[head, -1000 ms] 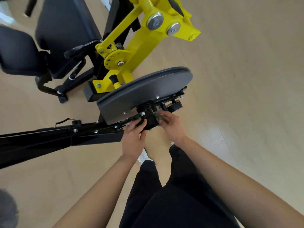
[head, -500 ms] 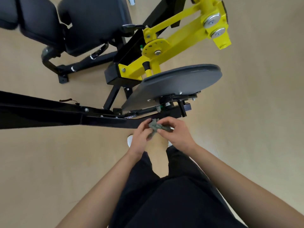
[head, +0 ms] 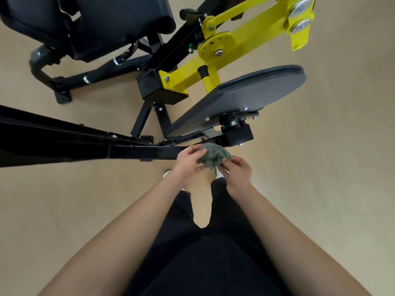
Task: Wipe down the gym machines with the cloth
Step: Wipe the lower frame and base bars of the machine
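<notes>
- While you look down over your own arms, both of your hands meet in front of you, just below the near end of the machine's black frame beam [head: 85,149].
- Your left hand [head: 188,162] has its thumb and fingers curled onto the left side of the cloth [head: 213,158] and pinches it.
- Your right hand [head: 238,170] has its fingers bent inward and grips the cloth's lower right edge.
- You hold the cloth bunched into a grey-green wad between the two hands. Its top edge overlaps the beam in this view, and you cannot tell from here whether it touches the metal.
- Just above and to the right of the cloth, the beam ends in a black block [head: 239,134].
- Over that block sits a round grey plate [head: 256,92], tilted, with bolts and a dark hub showing under its near edge.
- Behind the plate, a yellow lever arm [head: 245,39] runs up to the right, with two silver discs at its far end and a yellow perforated disc at its pivot.
- At upper left is a black padded seat [head: 106,24] on a black tube frame that rests on the floor [head: 331,167], which is pale tan.
- Your black trousers [head: 213,253] fill the bottom centre, and the white tip of a shoe [head: 166,173] shows just beside your left wrist.
</notes>
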Available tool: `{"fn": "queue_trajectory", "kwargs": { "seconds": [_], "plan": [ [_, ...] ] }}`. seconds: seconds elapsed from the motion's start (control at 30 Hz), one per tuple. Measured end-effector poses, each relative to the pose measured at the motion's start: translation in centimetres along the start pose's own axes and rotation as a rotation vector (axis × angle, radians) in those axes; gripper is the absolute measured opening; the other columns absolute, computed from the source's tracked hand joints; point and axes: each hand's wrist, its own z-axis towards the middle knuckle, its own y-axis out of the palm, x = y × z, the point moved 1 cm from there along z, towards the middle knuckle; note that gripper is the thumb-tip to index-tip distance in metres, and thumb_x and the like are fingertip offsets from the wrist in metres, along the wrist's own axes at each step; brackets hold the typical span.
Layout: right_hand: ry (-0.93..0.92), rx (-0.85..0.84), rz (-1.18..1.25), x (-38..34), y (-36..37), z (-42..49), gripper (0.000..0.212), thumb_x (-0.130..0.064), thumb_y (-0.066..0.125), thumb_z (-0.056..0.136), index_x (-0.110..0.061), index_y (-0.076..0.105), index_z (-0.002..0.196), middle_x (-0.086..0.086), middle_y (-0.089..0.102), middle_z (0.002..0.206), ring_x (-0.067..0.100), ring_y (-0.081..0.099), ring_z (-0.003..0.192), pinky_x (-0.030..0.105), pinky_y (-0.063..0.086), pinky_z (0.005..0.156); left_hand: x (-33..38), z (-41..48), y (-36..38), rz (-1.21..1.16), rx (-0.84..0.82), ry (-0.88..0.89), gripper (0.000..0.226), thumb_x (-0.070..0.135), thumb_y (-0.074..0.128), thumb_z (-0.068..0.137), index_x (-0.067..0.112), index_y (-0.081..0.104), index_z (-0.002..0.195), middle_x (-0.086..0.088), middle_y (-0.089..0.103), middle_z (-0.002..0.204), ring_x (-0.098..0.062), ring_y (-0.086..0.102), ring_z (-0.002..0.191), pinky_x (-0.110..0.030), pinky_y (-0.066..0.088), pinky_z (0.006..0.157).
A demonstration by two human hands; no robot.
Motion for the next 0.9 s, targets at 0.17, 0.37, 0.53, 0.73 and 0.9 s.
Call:
{"fn": "queue_trajectory", "kwargs": {
  "seconds": [0.17, 0.37, 0.53, 0.73, 0.9],
  "plan": [
    [0.152, 0.057, 0.339, 0.0, 1.1, 2.5, 0.023, 0.006, 0.062, 0.094, 0.007, 0.060, 0.117, 0.021, 0.069, 0.103, 0.025, 0.075, 0.076, 0.031, 0.062, 0.067, 1.4, 3.5, 4.2, 0.009, -0.056, -0.025, 0.020, 0.008, 0.060, 0.101, 0.015, 0.064, 0.119, -0.010, 0.069, 0.116, -0.023, 0.067, 0.104, -0.028, 0.059, 0.074],
    [0.206, -0.001, 0.139, 0.4, 2.2, 6.3, 0.022, 0.003, 0.057, 0.097, -0.009, 0.056, 0.115, 0.009, 0.061, 0.108, 0.020, 0.066, 0.088, 0.024, 0.059, 0.067, 2.3, 6.9, 5.2, 0.198, 0.030, 0.006, 0.015, 0.009, 0.059, 0.102, 0.016, 0.067, 0.092, -0.010, 0.065, 0.097, -0.023, 0.062, 0.083, -0.030, 0.053, 0.075],
    [0.249, -0.021, 0.069, 1.7, 2.0, 7.5, 0.022, 0.000, 0.056, 0.099, -0.011, 0.054, 0.119, 0.008, 0.058, 0.112, 0.020, 0.064, 0.093, 0.025, 0.060, 0.067, 1.6, 7.8, 4.9, 0.333, -0.006, 0.020, 0.019, 0.010, 0.055, 0.104, 0.012, 0.068, 0.117, -0.010, 0.068, 0.109, -0.020, 0.065, 0.092, -0.031, 0.057, 0.084],
    [0.274, -0.052, 0.231, 0.2, 1.6, 5.9, 0.023, 0.001, 0.055, 0.099, -0.004, 0.056, 0.122, 0.009, 0.063, 0.105, 0.018, 0.065, 0.088, 0.028, 0.058, 0.075, 2.3, 6.9, 5.8, 0.263, 0.036, 0.043, 0.015, 0.008, 0.059, 0.102, 0.012, 0.070, 0.112, -0.010, 0.067, 0.106, -0.022, 0.064, 0.100, -0.035, 0.057, 0.096],
    [0.245, -0.147, 0.405, -1.0, -0.1, 2.7, 0.009, -0.006, 0.063, 0.097, -0.007, 0.060, 0.105, 0.007, 0.069, 0.090, 0.016, 0.068, 0.078, 0.030, 0.058, 0.082, 3.2, 3.9, 5.4, 0.170, -0.136, 0.122, 0.020, 0.006, 0.057, 0.103, 0.010, 0.071, 0.116, -0.005, 0.069, 0.100, -0.016, 0.066, 0.089, -0.026, 0.060, 0.084]
  ]
}}
